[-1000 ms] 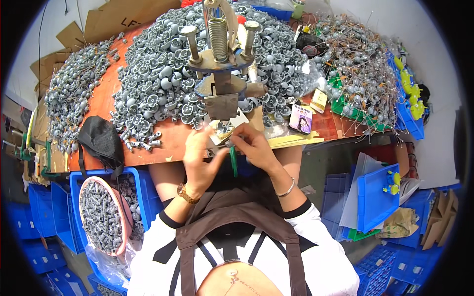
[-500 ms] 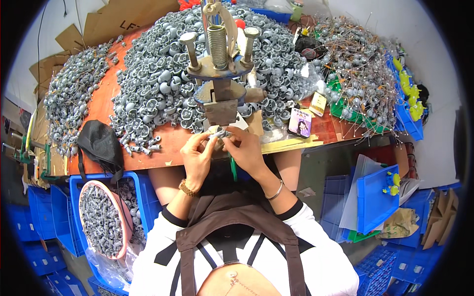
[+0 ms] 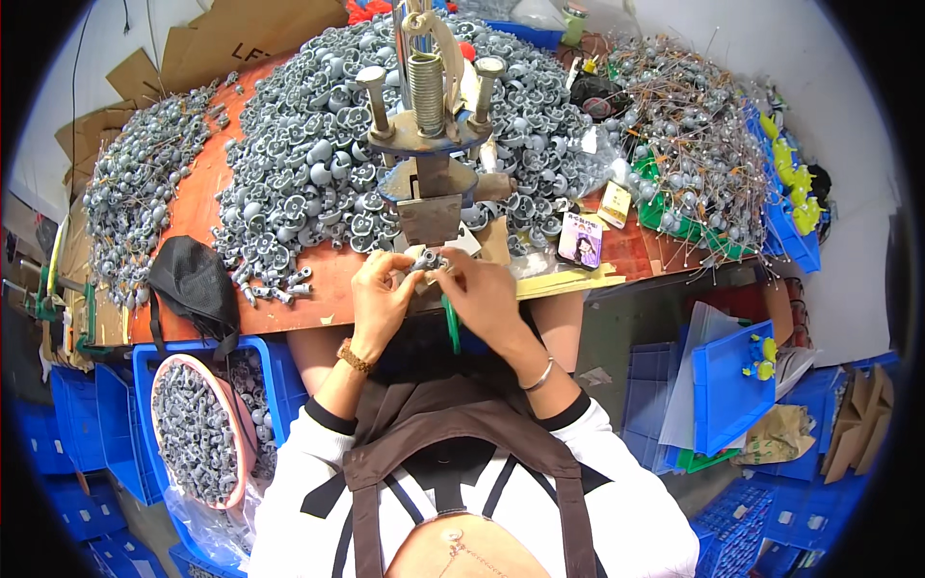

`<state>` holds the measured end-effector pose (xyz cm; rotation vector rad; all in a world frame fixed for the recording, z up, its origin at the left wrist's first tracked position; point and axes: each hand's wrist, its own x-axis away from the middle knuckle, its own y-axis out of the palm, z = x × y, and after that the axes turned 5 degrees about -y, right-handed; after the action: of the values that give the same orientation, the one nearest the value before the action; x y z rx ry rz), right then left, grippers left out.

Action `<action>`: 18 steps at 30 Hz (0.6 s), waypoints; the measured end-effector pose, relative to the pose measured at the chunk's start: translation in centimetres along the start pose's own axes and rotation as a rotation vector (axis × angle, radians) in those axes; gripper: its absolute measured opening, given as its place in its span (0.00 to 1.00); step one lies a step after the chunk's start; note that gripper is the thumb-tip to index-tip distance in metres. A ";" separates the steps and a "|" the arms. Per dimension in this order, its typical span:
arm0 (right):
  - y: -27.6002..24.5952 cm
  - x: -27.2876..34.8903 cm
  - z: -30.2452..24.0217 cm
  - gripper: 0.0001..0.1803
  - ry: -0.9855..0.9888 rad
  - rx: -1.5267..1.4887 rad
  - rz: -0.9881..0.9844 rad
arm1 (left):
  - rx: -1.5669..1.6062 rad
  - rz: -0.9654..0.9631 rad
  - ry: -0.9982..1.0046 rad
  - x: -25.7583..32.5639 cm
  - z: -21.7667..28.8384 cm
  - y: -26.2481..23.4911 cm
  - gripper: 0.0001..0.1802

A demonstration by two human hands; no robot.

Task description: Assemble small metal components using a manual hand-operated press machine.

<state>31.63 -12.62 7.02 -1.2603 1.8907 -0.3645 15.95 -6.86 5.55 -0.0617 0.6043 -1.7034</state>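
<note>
Fingers (image 3: 397, 272) of the left hand (image 3: 379, 303), thumb against forefinger, pinch a small grey plastic part (image 3: 428, 259). The thumb and forefinger of the right hand (image 3: 482, 301) lie at its right end; whether they grip it or merely touch it cannot be told. The part is positioned at the near edge of a red-orange table (image 3: 198, 197), just in front of the metal block (image 3: 431, 222) of a press fitted with a coil spring (image 3: 425, 91). A green strip (image 3: 451, 325) hangs beneath the hands. Behind and around the press spreads a heap of grey cup-shaped pieces (image 3: 308, 159); to the right lie a purple picture card (image 3: 580, 241) and pieces with wire stems (image 3: 694, 144). At left, a black mesh bag (image 3: 193, 281) rests on the table's edge, above a blue crate (image 3: 282, 385) containing a pink basin (image 3: 241, 433) filled with small grey parts.
</note>
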 end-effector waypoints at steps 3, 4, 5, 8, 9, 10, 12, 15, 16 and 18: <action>-3.1 -2.5 1.5 0.11 0.141 -0.169 0.045 | 0.009 -0.100 0.015 -0.9 0.3 -0.7 0.12; -4.0 -4.4 2.5 0.12 0.244 -0.348 0.066 | -0.027 -0.144 0.073 -1.4 0.3 -0.7 0.12; -5.0 -6.8 3.4 0.12 0.173 -0.448 0.099 | -0.060 -0.185 0.143 -1.5 0.8 -0.9 0.12; -6.9 -13.9 3.7 0.17 0.198 -1.218 0.010 | -0.197 -0.170 0.143 -1.8 1.1 -0.2 0.12; -7.4 -15.7 3.5 0.18 0.166 -1.109 -0.019 | -0.190 -0.175 0.155 -1.7 1.5 0.3 0.12; -7.5 -16.8 2.0 0.19 0.135 -1.008 -0.058 | -0.232 -0.115 0.127 -1.1 1.8 0.6 0.12; -8.6 -15.2 -2.3 0.17 -0.082 -0.805 0.230 | -0.240 -0.040 0.050 -0.6 2.6 0.6 0.11; -9.4 -6.9 -3.8 0.15 -0.245 -0.489 0.315 | -0.192 0.000 0.038 -0.2 2.2 0.3 0.09; -8.3 -4.1 -4.3 0.13 -0.511 -0.191 0.466 | -0.228 -0.008 0.027 0.0 2.3 0.3 0.09; -7.8 -1.9 -3.0 0.13 -0.694 -0.346 0.325 | -0.264 -0.022 0.019 0.1 2.1 0.3 0.09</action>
<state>34.61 -15.08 14.69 -1.0712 1.5307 0.5336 16.94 -7.78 7.20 -0.2406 0.8423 -1.6383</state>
